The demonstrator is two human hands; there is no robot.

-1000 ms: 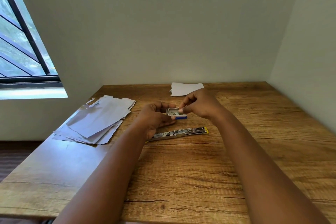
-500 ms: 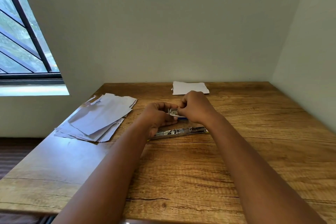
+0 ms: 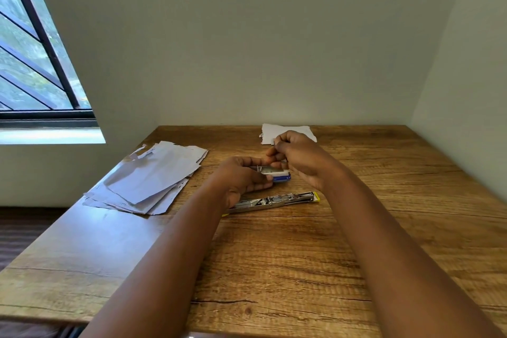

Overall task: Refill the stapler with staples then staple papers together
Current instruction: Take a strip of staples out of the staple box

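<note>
Fingertips of the right hand [image 3: 297, 158] pinch something too small to identify, left hand [image 3: 241, 177] grips the staple box [image 3: 277, 174] above the wooden table [image 3: 301, 255].

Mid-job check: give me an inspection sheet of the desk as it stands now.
Surface: wooden table, grain visible.
Job's things: silver stapler with yellow tip lying opened flat; small blue-and-white staple box held above it; loose white paper pile on the left; small white paper stack at the far edge.
Clutter: nothing seen.
Grippers: left hand grips the box; right hand pinches something small, unclear.
Cables: nothing seen.
Surroundings: pale walls, barred window.
</note>
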